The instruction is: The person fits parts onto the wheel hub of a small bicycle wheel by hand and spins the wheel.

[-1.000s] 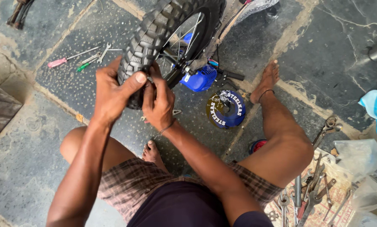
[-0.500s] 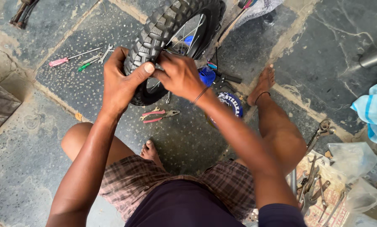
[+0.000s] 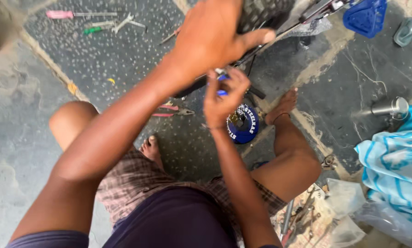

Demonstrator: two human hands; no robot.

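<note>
A knobby black tyre (image 3: 265, 11) on a wheel stands on the stone floor in front of me, mostly hidden by my arm. My left hand (image 3: 213, 39) lies over the tyre's tread, thumb stretched to the right, gripping it. My right hand (image 3: 224, 98) is lower, beside the wheel's hub, its fingertips pinched on a small blue part (image 3: 221, 92) that I cannot make out clearly. A round blue tin (image 3: 245, 126) sits on the floor just right of that hand, near my right foot.
Red-handled pliers (image 3: 174, 110) lie by my left foot. A pink screwdriver (image 3: 61, 14) and a green one (image 3: 93, 30) rest far left. A blue plastic piece (image 3: 366, 16), a metal cylinder (image 3: 392, 108), a blue-white cloth (image 3: 394, 160) and loose spanners (image 3: 302, 216) crowd the right side.
My right hand has left the tyre and dropped to the hub, pinching a small blue part. My left hand has slid across the tread. The view has moved closer and rightwards.
</note>
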